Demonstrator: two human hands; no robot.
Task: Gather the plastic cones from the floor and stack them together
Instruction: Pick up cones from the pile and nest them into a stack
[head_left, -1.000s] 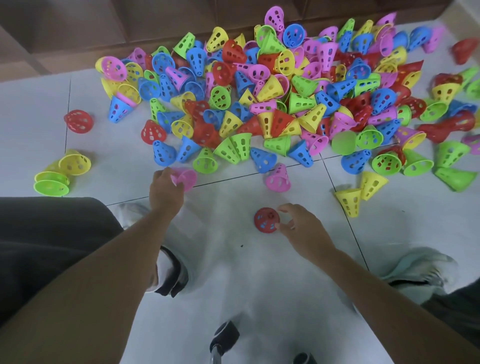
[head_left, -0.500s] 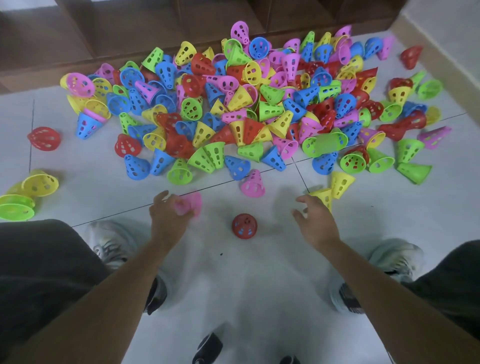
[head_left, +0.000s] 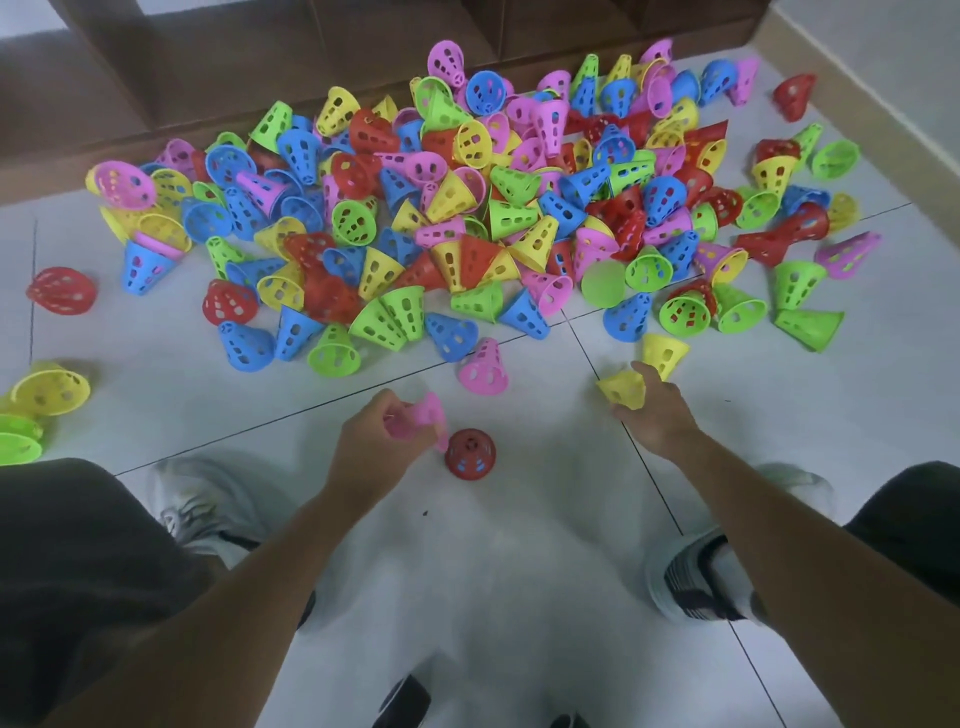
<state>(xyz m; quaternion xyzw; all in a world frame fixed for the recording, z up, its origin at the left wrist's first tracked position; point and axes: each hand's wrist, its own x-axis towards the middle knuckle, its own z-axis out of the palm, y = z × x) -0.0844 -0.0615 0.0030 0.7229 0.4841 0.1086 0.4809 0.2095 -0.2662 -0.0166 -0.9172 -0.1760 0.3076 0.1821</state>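
The right hand (head_left: 655, 415) has left the red cone (head_left: 470, 453) and now grips a yellow cone (head_left: 623, 388); the left hand (head_left: 382, 441) still clasps a pink cone (head_left: 423, 415) (stacking barely begun).

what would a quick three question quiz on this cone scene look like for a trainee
1. True or false: the left hand holds a pink cone.
2. Which colour is the cone that the right hand is taking hold of? A blue, B yellow, C red.
3. Fill in: the red cone standing alone between the two hands rests with its wide end ____.

Key: 1 true. 2 B, the yellow cone at the fingers. 3 down, on the floor.
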